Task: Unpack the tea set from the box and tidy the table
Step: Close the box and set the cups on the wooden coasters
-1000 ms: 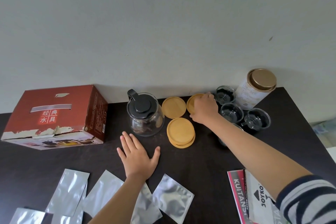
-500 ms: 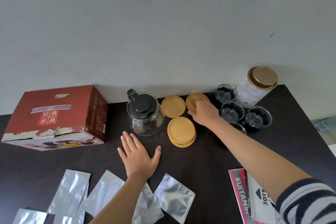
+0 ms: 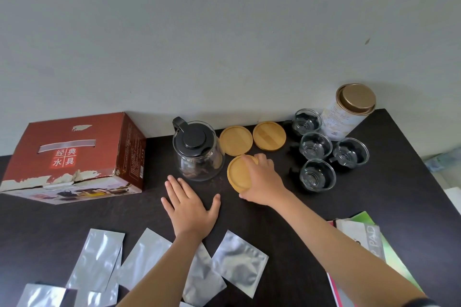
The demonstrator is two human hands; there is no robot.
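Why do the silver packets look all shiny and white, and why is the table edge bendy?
Head view: the foil packets catch daylight, giving bright white glare patches; the glass cups and teapot show small glints too. Head view: the wide-angle lens curves and tilts the table edge. Head view: nothing looks badly blurred.

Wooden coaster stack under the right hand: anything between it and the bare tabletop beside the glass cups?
Nothing visible. The right hand grips the coaster stack, and the dark table between it and the nearest glass cup lies bare.
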